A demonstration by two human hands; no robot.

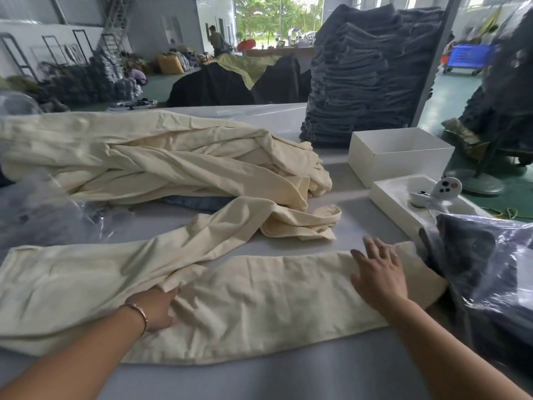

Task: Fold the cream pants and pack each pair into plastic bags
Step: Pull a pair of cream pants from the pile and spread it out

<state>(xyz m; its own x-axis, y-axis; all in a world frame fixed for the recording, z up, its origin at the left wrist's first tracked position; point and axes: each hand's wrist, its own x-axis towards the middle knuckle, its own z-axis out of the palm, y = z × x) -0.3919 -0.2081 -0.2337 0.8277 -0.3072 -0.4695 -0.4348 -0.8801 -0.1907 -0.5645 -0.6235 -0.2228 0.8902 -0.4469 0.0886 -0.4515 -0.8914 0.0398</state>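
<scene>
One pair of cream pants (pixel 259 287) lies spread across the near part of the grey table (pixel 288 376), waist to the left, one leg stretched right, the other leg curving back toward the middle. My left hand (pixel 157 308) rests on the crotch area, its fingertips tucked under a fold of the cloth. My right hand (pixel 379 274) lies flat with spread fingers on the lower leg near its hem. A heap of more cream pants (pixel 150 157) is piled behind. Clear plastic bags (pixel 43 215) lie at the left.
Bagged dark garments (pixel 490 272) sit at the right edge, touching the pant hem. Two white open boxes (pixel 401 153) stand at the right, the nearer one (pixel 389 194) holding a small white device. A tall stack of dark folded clothes (pixel 366 79) rises behind them.
</scene>
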